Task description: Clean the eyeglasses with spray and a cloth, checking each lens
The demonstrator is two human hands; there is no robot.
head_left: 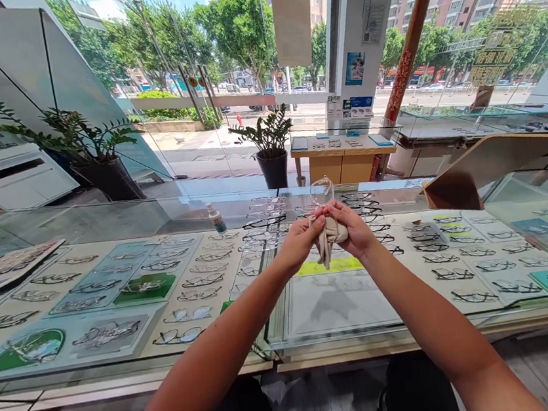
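Both my hands meet over the glass counter, fingers pinched close together. My left hand (304, 236) is closed on a clear-framed pair of eyeglasses (322, 190), whose upper part sticks out above the fingertips. In my right hand (353, 228) is a bunched beige cloth (328, 239), which hangs down between the two hands and also touches the left fingers. Exactly how the frame is gripped inside the cloth is hidden. On the counter top just beyond lie rows of eyeglasses (264, 221), to the left and right of my hands.
A small white spray bottle (216, 218) stands on the glass counter (166, 212) at left. Many eyeglasses (202, 281) lie in the display below. A wooden board (496, 160) leans at the right. Potted plants (271, 159) and a low wooden table (343, 161) stand behind.
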